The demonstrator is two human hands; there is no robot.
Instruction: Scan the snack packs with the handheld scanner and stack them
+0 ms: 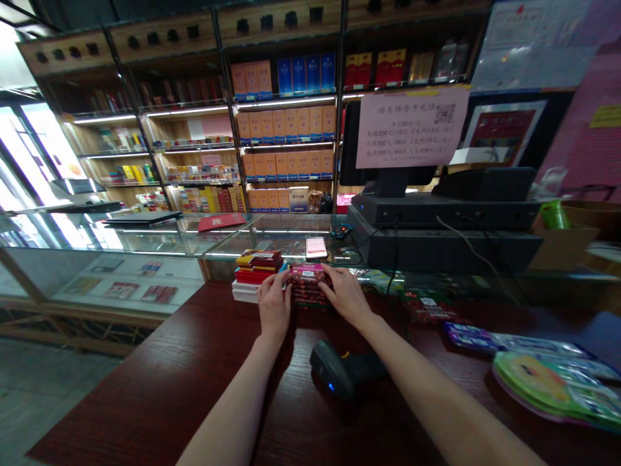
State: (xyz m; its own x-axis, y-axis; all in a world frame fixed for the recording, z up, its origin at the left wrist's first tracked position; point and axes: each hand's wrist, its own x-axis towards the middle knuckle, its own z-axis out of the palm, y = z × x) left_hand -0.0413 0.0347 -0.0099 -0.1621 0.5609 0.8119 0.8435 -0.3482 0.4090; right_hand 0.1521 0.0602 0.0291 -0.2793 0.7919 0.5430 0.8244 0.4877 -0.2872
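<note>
A stack of dark red packets (309,277) with a pink band and a white label on the top one lies at the far edge of the brown counter. My left hand (274,304) grips its left side, fingers bent against the packets. On the opposite side, my right hand (347,296) has its thumb and fingers pressed to the top packet's right end. Just left of the stack, a pile of red, yellow and white boxes (256,275) touches or nearly touches my left fingers. Between my forearms rests a black barcode scanner (334,372) with a blue light.
Colourful flat packages (548,385) and another dark red packet (429,304) lie to the right. A monitor bearing a paper sign (412,128) stands on a black cash drawer (451,249). Behind the counter runs a glass display case (145,278), with shelves of boxes (286,126) beyond.
</note>
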